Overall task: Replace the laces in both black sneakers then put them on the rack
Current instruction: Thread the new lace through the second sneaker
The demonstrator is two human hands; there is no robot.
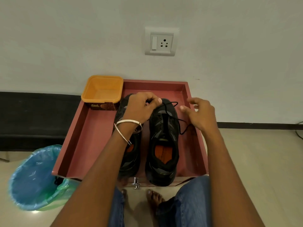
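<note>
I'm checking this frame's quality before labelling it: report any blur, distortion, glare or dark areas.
Head view: wide-angle bending curves the wall socket and the pink tray rim; the right hand is smeared by motion, its fingers soft; the left hand pinching the black lace is sharper; the black sneakers lose detail in shadow; a small highlight sits on the metal knob.

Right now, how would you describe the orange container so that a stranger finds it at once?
Look below the wall socket at the pink drawer on the floor. The orange tub sits in its far left corner, beside the black sneakers, and is the only bright, square, open container.
</note>
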